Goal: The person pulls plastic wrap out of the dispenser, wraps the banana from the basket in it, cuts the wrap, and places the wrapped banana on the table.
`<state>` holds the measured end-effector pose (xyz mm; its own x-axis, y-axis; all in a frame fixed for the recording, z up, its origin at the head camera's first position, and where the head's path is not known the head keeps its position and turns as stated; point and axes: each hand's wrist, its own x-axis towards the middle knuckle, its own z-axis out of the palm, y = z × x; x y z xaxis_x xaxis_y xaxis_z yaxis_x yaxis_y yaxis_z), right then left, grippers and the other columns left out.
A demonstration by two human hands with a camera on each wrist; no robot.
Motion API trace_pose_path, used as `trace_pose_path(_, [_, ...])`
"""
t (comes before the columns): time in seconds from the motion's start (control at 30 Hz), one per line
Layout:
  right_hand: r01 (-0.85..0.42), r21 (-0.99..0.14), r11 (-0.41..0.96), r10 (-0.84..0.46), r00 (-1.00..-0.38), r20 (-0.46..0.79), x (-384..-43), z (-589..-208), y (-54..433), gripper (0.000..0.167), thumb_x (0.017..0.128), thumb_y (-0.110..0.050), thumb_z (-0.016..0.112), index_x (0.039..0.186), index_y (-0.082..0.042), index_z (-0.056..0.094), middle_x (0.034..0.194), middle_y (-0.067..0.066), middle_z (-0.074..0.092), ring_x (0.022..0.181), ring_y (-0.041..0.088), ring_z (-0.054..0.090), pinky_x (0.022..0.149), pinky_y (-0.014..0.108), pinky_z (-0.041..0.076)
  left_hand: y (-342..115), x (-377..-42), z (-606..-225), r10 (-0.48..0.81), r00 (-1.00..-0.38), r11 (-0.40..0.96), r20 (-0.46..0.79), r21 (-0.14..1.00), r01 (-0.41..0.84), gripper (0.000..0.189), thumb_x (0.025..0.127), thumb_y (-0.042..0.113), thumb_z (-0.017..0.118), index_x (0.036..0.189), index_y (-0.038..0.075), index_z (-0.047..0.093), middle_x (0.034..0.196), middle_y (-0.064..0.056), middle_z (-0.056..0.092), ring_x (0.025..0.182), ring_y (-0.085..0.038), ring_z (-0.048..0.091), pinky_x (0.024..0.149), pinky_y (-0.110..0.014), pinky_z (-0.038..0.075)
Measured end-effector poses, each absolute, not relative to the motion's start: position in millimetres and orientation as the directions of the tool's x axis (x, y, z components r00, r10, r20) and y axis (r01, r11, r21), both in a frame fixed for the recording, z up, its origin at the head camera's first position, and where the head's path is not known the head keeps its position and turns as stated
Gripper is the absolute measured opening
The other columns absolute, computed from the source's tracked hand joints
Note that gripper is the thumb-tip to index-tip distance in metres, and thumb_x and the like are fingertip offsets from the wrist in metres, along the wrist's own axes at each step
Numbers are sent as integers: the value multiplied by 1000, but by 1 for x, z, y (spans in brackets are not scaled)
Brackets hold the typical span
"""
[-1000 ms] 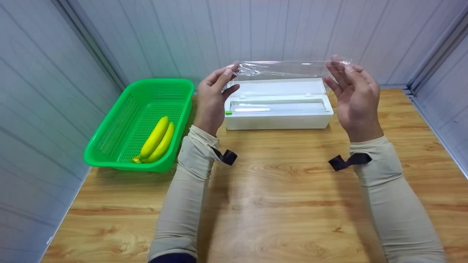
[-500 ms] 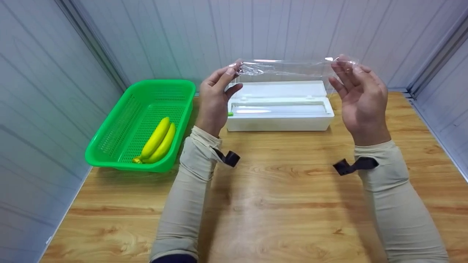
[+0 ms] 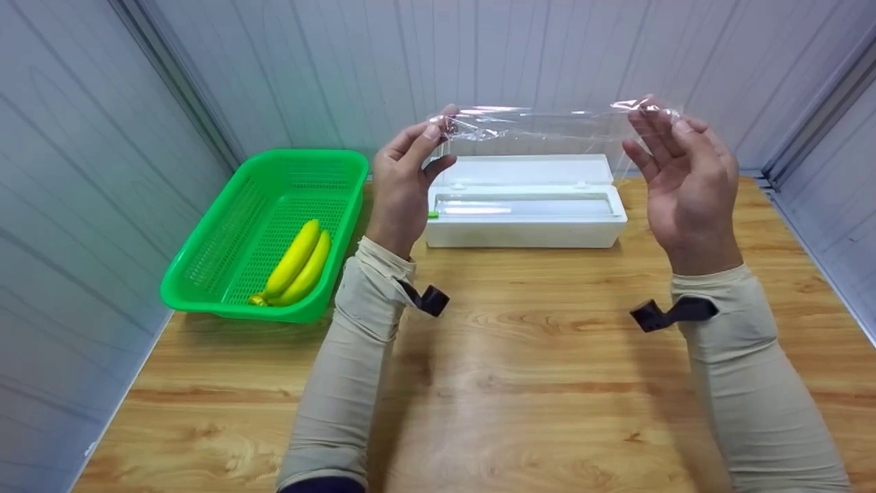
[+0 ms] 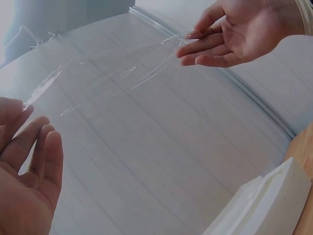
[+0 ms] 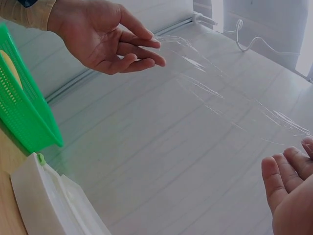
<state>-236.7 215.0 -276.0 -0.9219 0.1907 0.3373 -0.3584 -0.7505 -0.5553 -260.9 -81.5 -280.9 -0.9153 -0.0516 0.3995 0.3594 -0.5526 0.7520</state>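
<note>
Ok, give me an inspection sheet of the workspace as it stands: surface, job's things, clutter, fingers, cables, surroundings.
Surface: wooden table, bare in front.
Job's things: clear film sheet stretched in the air above the white dispenser box, whose lid is open; the film roll lies inside.
Clutter: green basket at left holding two bananas.
Fingers: left hand pinches the film's left end; right hand pinches the right end.
Cables: a thin white cable on the wall panel; a black strap at each wrist.
Surroundings: pale panelled walls on three sides.
</note>
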Motion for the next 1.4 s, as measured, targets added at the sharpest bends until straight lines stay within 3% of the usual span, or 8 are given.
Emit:
trace_pose_path(0.47, [-384, -519, -764, 205, -906, 369, -230, -266, 213, 16, 103, 3, 47, 107, 16, 55, 130, 32, 57, 124, 44, 54, 93, 47, 51, -82, -253, -276, -35, -884, -568, 466, 719, 402, 19, 100, -1, 54, 100, 2, 73, 131, -15, 64, 120, -34, 57, 81, -33, 54])
trace_pose_path(0.87, [-368, -456, -811, 192, -902, 387, -225, -259, 214, 15, 102, 6, 43, 102, 15, 55, 121, 34, 61, 120, 45, 56, 90, 49, 52, -83, -252, -276, -23, -847, -581, 531, 682, 443, 24, 100, -3, 51, 99, 4, 74, 134, -18, 62, 113, -31, 58, 80, -31, 54])
trace_pose_path(1.4, [-438, -463, -770, 224, -866, 447, -218, -251, 213, 14, 102, 6, 43, 101, 16, 53, 127, 35, 58, 121, 45, 55, 90, 48, 52, -88, -246, -268, -6, -810, -565, 586, 667, 486, 25, 99, -4, 50, 101, 4, 74, 133, -20, 62, 112, -34, 59, 80, -32, 54])
